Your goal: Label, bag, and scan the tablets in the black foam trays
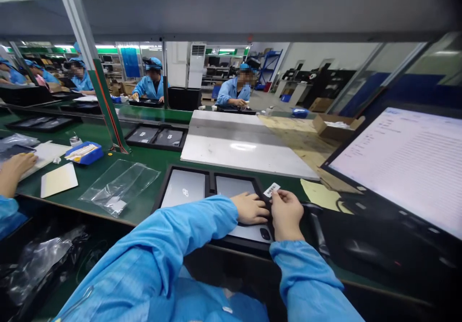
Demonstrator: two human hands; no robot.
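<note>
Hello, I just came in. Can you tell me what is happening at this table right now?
A person in a blue coat sits at a green workbench. The right hand pinches a small barcode label above a black tray holding two grey devices. The left hand rests flat on the right device. An empty plastic bag lies to the left, a lit monitor stands to the right, and a co-worker's hand rests at the far left.

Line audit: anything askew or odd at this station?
Nothing damaged or spilled. One loose plastic bag lies crumpled and skewed on the green bench, left of the tray. Right hand pinches a barcode label; left hand rests on the tray.
</note>
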